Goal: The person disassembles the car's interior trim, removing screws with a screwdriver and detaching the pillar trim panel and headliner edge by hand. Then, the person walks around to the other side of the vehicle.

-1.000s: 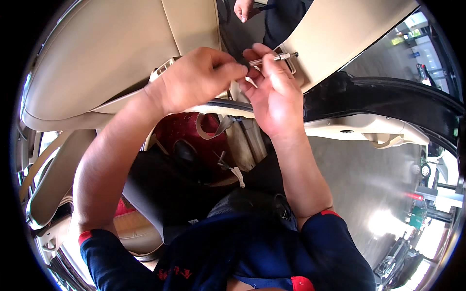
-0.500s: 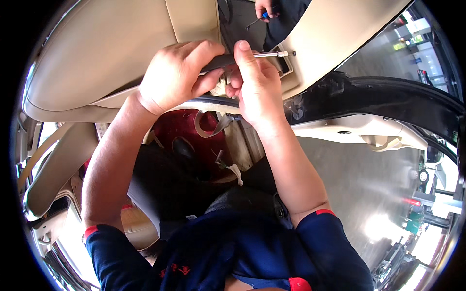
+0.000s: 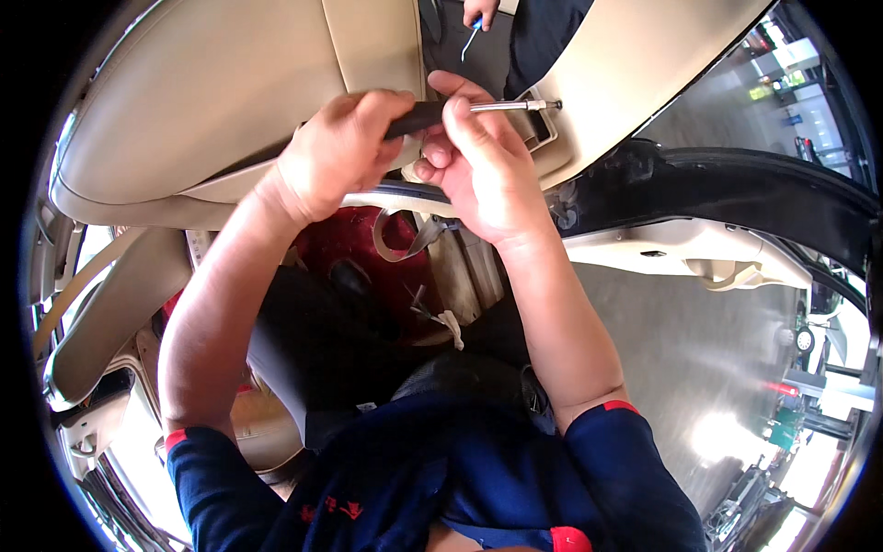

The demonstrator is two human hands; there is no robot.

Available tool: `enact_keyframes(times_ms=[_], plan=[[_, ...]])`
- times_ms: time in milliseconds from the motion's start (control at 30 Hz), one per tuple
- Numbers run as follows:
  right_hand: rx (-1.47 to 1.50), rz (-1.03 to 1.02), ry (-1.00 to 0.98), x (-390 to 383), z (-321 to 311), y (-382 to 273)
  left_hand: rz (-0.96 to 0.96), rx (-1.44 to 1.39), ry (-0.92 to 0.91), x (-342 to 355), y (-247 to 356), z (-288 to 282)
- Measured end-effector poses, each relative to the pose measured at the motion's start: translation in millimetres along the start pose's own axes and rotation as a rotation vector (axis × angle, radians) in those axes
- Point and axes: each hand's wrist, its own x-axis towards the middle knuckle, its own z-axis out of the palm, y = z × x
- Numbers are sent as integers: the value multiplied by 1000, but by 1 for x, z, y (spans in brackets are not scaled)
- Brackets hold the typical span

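Black screwdriver (image 3: 421, 117): we have it in our left hand (image 3: 345, 152); its dark handle lies inside the grip, and its silver shaft (image 3: 501, 106) goes out to the right of the grip, almost level.
Grip of the left: our fingers are closed around the handle, and we see its front part coming out past the thumb side.
Right hand (image 3: 487, 175): just beside the grip, at its right, we keep this one half open; the screwdriver passes between thumb and first finger, while other fingers are bent. If they press on it, we cannot tell.
Shaft end: to the right of both our hands, it reaches a small dark spot (image 3: 557, 105) on the beige panel (image 3: 635, 74); the exact contact is too small for us to judge.
Other person's hand (image 3: 479, 11): above the grip and to its right, well apart from ours, it holds a small tool (image 3: 470, 41) with a blue handle and a thin bent end.
Padded surface (image 3: 239, 92): beige, with a seam, we see it to the left of the grip and above.
Red carpet (image 3: 359, 230): below the grip, near a pale strap (image 3: 421, 241) that makes a curve.
Black car frame (image 3: 727, 179): to the right of the grip, above the grey floor (image 3: 671, 340) in our view.
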Motion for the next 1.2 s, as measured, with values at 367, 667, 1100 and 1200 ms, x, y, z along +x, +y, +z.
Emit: enact_keyframes(times_ms=[367, 667, 1100, 1200], plan=[[104, -42, -97, -1, -10, 4, -71, 26, 14, 8, 9, -3], [-68, -32, -35, 3, -9, 1, 141, -25, 121, 5, 22, -12], [76, -14, -60, -6, -12, -2, 7, 31, 136, 11, 24, -9], [89, -83, -146, 1, -25, 2, -403, -144, 68, 26, 40, -15]])
